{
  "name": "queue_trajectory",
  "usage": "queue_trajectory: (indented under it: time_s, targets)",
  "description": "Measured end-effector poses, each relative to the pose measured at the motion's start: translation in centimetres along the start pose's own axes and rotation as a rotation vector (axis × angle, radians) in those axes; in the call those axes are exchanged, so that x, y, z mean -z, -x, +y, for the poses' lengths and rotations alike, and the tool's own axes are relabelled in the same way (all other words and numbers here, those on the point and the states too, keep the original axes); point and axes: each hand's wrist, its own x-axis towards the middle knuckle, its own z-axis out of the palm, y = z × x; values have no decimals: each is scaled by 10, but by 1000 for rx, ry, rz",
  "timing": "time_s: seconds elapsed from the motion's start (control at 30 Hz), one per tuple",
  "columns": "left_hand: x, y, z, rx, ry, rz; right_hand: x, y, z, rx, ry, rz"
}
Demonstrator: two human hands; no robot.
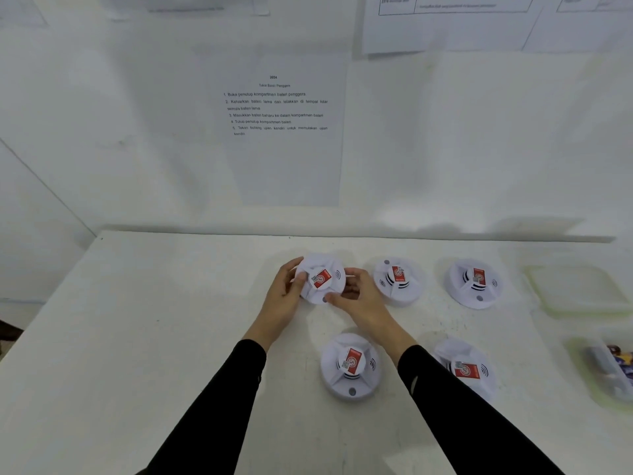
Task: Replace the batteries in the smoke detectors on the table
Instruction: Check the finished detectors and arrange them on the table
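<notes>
The round white plastic smoke detector with a red label [320, 279] is at the back-middle of the white table [171, 320], gripped by its rim between the left hand [284, 294] and right hand [361, 301], fingers curled round its edges. Four more detectors [350, 366] lie near it, five in all, the front-right one partly behind a black sleeve [462, 416]. Two clear plastic tubs [575, 293] stand at the right, the nearer cut off, its contents blurred.
</notes>
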Motion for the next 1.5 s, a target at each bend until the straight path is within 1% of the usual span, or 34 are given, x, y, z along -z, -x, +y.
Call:
queue_trajectory:
  time_s: [0.63,1.3,1.5]
  targets:
    - [-1,2,-1,-91,-36,9,4,-5,-1,-6,10,-60]
    - [0,0,-5,-88,-54,-10,4,-7,5,7,-7,-48]
    - [0,1,-4,-87,-54,-16,5,-9,8,6,21,-72]
